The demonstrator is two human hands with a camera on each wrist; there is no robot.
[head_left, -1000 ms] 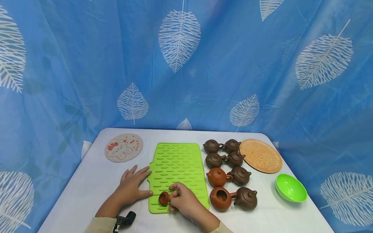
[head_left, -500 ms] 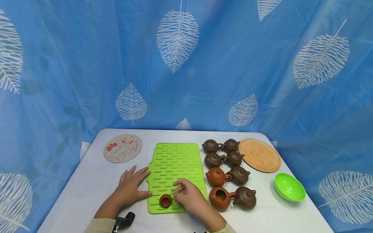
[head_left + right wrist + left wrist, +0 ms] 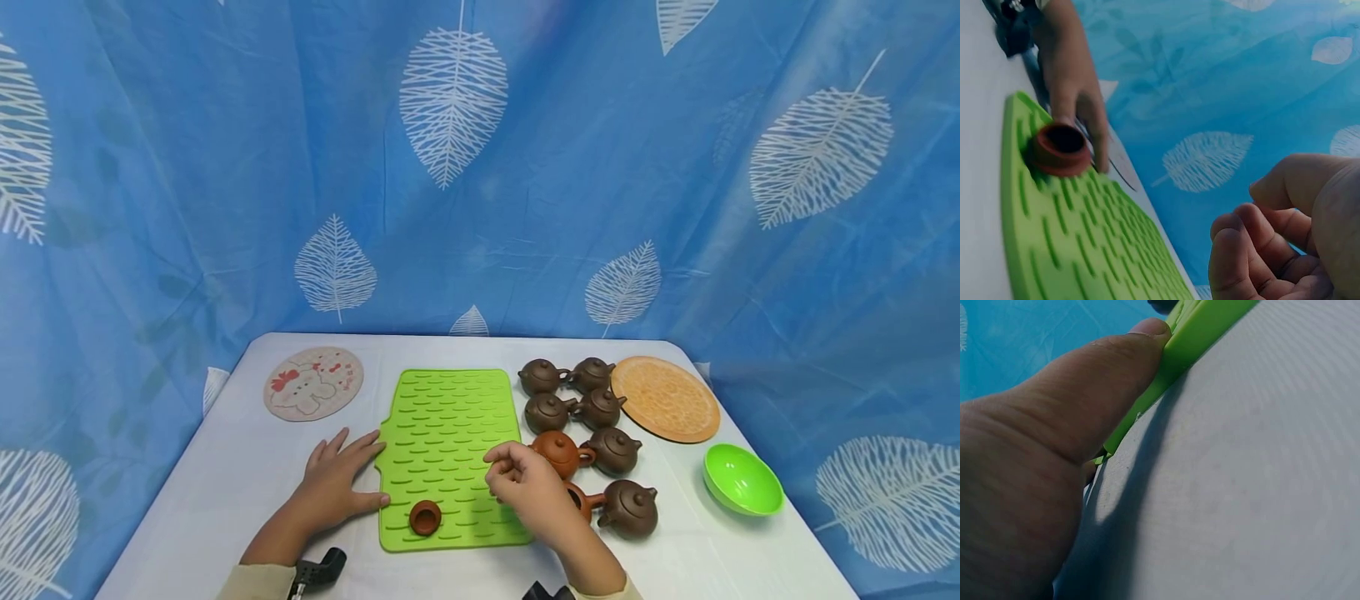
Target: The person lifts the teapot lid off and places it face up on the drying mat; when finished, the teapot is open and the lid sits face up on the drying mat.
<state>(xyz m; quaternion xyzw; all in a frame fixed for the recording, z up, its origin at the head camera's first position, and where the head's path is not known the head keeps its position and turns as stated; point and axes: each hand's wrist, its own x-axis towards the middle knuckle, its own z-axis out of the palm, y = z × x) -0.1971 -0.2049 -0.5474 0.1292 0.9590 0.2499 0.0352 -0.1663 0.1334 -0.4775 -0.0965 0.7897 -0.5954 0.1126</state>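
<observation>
An upturned reddish-brown teapot lid (image 3: 425, 517) lies on the near left part of the green ridged mat (image 3: 450, 433); its hollow inner ring faces up in the right wrist view. My left hand (image 3: 335, 483) rests at the mat's left edge, fingers spread and thumb tip (image 3: 1150, 328) touching the rim. Over the mat's right side hovers my right hand (image 3: 534, 492), fingers loosely bent and nothing in them. Behind it, an open reddish teapot (image 3: 581, 502) is partly hidden. Just beyond stands a lidded reddish teapot (image 3: 557, 454).
Several dark brown teapots (image 3: 630, 508) stand in rows right of the mat. Farther right are a round orange-tan mat (image 3: 663, 398) and a bright green bowl (image 3: 742, 481). A round rabbit-print mat (image 3: 313, 383) lies back left. A blue leaf-print curtain (image 3: 540, 167) hangs behind the white table.
My right hand has let go of the lid, which now lies hollow side up on the mat, and has moved right toward the teapots. My left hand has stayed put.
</observation>
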